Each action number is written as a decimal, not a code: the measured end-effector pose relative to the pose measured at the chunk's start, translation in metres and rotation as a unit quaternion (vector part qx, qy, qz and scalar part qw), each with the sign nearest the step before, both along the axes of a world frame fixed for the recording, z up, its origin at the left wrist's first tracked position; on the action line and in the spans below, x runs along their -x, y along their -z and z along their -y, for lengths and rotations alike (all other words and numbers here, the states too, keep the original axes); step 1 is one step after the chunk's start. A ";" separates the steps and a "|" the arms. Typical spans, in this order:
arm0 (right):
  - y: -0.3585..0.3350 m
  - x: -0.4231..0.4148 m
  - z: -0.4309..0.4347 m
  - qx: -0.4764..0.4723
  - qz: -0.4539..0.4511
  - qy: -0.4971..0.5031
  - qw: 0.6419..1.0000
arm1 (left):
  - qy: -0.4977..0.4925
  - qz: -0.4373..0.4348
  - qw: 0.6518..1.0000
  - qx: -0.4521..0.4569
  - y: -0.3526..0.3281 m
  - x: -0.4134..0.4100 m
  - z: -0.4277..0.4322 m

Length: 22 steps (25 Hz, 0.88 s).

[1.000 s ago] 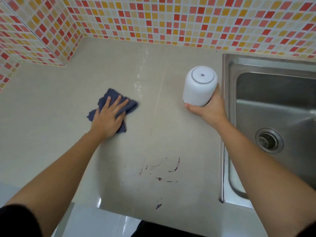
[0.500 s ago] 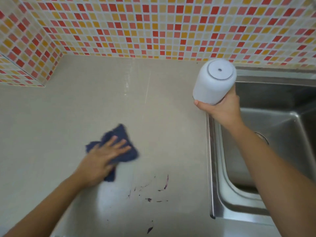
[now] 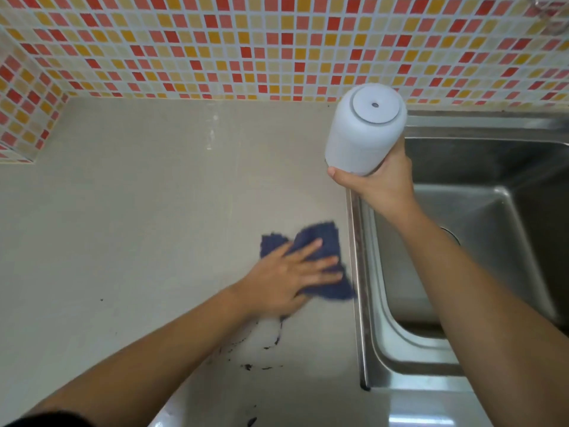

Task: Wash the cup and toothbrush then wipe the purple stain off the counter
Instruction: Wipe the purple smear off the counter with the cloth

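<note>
Left hand (image 3: pixel 288 277) is laid flat, fingers spread, palm down on a blue cloth (image 3: pixel 320 241). Nothing is gripped; the cloth is pressed to the counter (image 3: pixel 138 211). The cloth is blurred, bunched under the palm, with one corner stuck out toward the sink (image 3: pixel 492 241) edge, just beside or touching the steel rim; which one cannot be told. Cloth sits near the counter's right edge, about midway between back wall and front edge.

Stain (image 3: pixel 261 346) is seen as dark streaks and specks on the counter, just in front of the left hand and wrist, toward the front edge. More specks (image 3: pixel 252 421) are seen right at the front edge. The stain is not covered by the cloth, though one streak runs up to the heel of the hand.

Right hand (image 3: pixel 381 186) is closed around the rim end of a white cup (image 3: pixel 363 134). The cup is held upside down and tilted, base facing the camera, thumb wrapped across its lower edge. It is held in the air above the counter's back right corner, over the sink's left rim. Whether anything is inside cannot be told. No toothbrush is identifiable.

Sink fills the right side, set into the counter; its drain is mostly hidden by the right forearm. Mosaic tile (image 3: pixel 246 47) in red, orange and cream covers the back wall and the left wall.
</note>
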State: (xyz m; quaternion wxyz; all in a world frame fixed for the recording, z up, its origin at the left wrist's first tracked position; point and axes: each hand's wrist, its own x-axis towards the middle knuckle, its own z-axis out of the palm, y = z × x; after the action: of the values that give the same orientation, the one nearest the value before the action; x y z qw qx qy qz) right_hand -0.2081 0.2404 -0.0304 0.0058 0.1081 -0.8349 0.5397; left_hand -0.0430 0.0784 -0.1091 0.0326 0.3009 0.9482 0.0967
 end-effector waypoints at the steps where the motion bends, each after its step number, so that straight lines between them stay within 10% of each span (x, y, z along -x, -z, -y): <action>1: 0.000 0.000 -0.003 -0.003 0.003 0.000 1.000 | 0.032 0.035 0.999 -0.015 -0.004 -0.024 0.022; 7: 0.003 -0.002 -0.008 0.000 0.013 0.018 1.000 | -0.235 0.047 0.969 -0.055 -0.004 0.059 0.071; 14: 0.007 -0.004 0.025 -0.003 0.046 -0.019 0.999 | -0.045 0.028 0.997 -0.061 0.001 -0.059 0.077; 22: 0.046 -0.053 0.100 -0.041 0.083 -0.045 0.995 | -0.504 0.048 0.859 -0.071 -0.001 -0.002 0.230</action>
State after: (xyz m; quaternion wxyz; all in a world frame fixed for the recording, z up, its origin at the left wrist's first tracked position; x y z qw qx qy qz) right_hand -0.1554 0.1408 -0.0766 -0.0922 0.1005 -0.8480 0.5122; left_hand -0.0409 -0.1519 -0.1080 0.0036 -0.2216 0.9582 0.1811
